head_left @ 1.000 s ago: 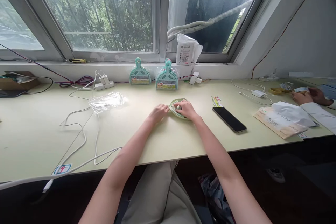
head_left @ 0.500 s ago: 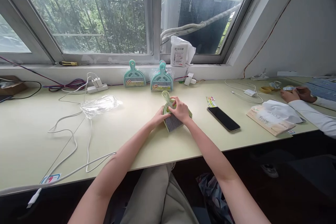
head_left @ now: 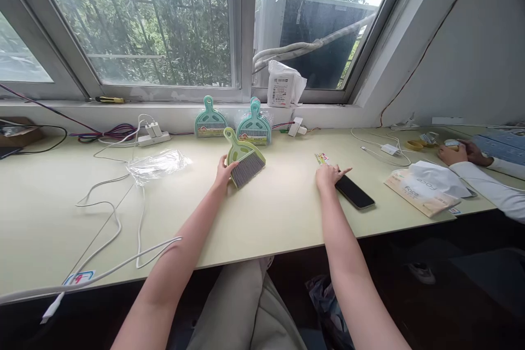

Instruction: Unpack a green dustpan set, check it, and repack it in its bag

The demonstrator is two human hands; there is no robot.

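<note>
Dustpan-and-brush set [head_left: 241, 156], green, one, tilted in the left hand [head_left: 223, 174] over the middle of the table [head_left: 270, 219].

Nearest: one thick white cable [head_left: 123, 268], across the table's front left corner. Left hand, closed on the set's left side, thumb by the bristles; handle pointing away. Right hand [head_left: 327, 176], well apart, one finger held out; whether it pinches the one label card [head_left: 322, 158] I cannot tell. It covers the far end of one black phone [head_left: 356, 191]. Right of that, one tissue pack [head_left: 424, 188]; left of the set, one clear wrapper [head_left: 159, 164], crumpled. Behind: teal dustpan sets, one single [head_left: 210, 117], one stack [head_left: 255, 123], number unclear. Sill: one yellow-handled knife [head_left: 110, 99], one white packet [head_left: 280, 92].
</note>
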